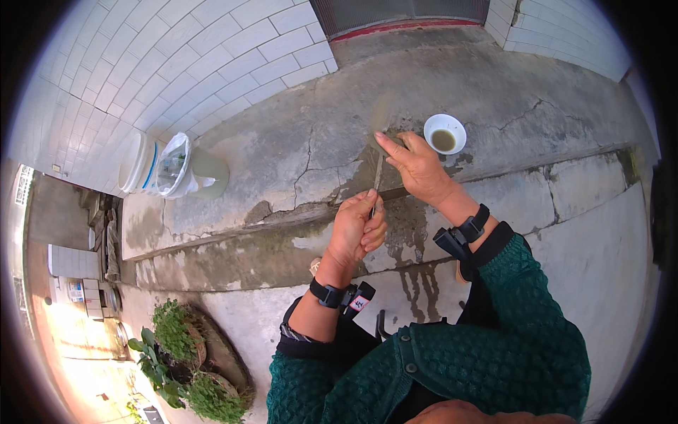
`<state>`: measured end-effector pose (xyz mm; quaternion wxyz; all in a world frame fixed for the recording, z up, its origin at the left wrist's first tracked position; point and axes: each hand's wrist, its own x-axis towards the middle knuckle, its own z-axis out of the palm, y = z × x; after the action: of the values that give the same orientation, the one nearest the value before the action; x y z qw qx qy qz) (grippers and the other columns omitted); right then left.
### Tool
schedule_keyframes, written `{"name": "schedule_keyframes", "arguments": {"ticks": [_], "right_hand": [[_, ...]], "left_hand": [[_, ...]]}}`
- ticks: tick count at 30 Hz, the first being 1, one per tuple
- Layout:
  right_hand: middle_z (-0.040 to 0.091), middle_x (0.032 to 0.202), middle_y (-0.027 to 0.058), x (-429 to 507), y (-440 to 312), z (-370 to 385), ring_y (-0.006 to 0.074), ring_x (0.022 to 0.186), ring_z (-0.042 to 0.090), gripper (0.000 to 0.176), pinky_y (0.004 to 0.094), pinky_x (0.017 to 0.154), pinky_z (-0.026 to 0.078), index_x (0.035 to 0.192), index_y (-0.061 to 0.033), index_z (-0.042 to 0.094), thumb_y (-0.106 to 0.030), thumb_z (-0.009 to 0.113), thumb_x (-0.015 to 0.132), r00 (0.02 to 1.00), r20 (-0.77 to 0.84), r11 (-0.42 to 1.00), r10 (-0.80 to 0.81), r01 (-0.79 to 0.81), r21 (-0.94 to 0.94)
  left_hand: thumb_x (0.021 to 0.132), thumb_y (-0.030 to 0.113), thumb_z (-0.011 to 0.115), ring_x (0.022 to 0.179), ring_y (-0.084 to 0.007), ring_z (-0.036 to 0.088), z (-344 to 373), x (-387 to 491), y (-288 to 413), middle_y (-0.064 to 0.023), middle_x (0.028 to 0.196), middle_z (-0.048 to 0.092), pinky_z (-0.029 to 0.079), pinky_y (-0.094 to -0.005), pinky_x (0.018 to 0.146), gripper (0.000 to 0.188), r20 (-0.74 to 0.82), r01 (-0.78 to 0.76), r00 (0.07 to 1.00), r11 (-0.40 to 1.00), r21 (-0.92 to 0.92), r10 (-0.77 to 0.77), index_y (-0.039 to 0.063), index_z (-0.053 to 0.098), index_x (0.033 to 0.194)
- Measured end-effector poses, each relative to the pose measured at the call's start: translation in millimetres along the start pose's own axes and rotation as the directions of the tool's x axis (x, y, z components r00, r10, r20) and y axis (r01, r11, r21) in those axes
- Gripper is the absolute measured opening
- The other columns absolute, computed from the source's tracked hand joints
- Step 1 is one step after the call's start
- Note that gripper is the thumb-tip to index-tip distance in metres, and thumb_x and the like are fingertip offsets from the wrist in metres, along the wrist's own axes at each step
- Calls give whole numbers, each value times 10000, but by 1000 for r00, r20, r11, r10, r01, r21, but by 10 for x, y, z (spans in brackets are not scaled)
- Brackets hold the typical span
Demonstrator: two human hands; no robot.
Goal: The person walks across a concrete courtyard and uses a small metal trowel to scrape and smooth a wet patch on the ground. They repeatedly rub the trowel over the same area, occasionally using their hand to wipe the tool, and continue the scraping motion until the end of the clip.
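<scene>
My left hand (356,225) is closed around the lower end of a slim metal tool (378,175), which points away from me over the edge of a concrete step (265,153). The far end of the tool is blurred and partly covered, so its shape is hard to tell. A grey-brown block, apparently a sharpening stone (392,142), is held in my right hand (418,164) against the tool's upper part. Right of that hand stands a white bowl (430,127) with murky brownish water in it. Wet, muddy patches surround both hands on the concrete.
Plastic buckets (212,177), one lined with a white bag (183,169), stand by the tiled wall (212,63) at left. A lower step (233,259) runs below. Potted plants (177,328) sit at lower left. A doorway with a red sill (408,27) is at the top.
</scene>
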<state>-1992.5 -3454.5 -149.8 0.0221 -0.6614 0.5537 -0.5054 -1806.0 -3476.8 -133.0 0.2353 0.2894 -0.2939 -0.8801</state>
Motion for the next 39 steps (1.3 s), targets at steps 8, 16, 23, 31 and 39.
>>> {"name": "schedule_keyframes", "arguments": {"ticks": [8,16,23,31,39], "right_hand": [[543,985,175,-27,-55,-4,326,831,568,589,363,743,494,1374,-158,588,6,684,817,986,74,986,-147,140,95],[559,1034,181,-34,5,31,323,897,591,598,358,769,513,1390,-157,574,7,685,826,955,151,960,-254,230,159],[524,943,151,-59,19,42,309,820,555,602,370,743,496,1386,-171,578,27,665,825,994,94,994,-55,46,102],[531,972,162,-38,10,10,306,825,562,603,359,733,505,1392,-177,577,18,665,828,996,71,996,-49,43,84],[551,1004,165,14,-36,-62,309,824,581,586,346,751,504,1390,-165,577,13,667,838,967,80,961,-242,227,159]], "left_hand": [[1066,260,396,309,-95,262,15,-43,37,6,488,324,202,-240,273,364,34,6,999,1000,-29,-5,48,476,781],[1070,272,390,325,-90,259,-43,-63,61,5,511,322,206,-248,281,347,-16,-12,1000,995,-104,10,47,488,825],[1072,271,385,324,-88,251,-59,-5,55,1,512,321,202,-241,278,348,148,18,989,996,-84,-5,53,484,820],[1065,263,395,318,-80,258,-43,15,9,6,501,340,205,-231,274,349,177,63,983,993,-101,-45,45,542,836],[1063,281,402,324,-79,262,-75,-16,13,14,504,339,204,-226,274,343,127,31,992,987,-157,-11,47,593,902]]}}
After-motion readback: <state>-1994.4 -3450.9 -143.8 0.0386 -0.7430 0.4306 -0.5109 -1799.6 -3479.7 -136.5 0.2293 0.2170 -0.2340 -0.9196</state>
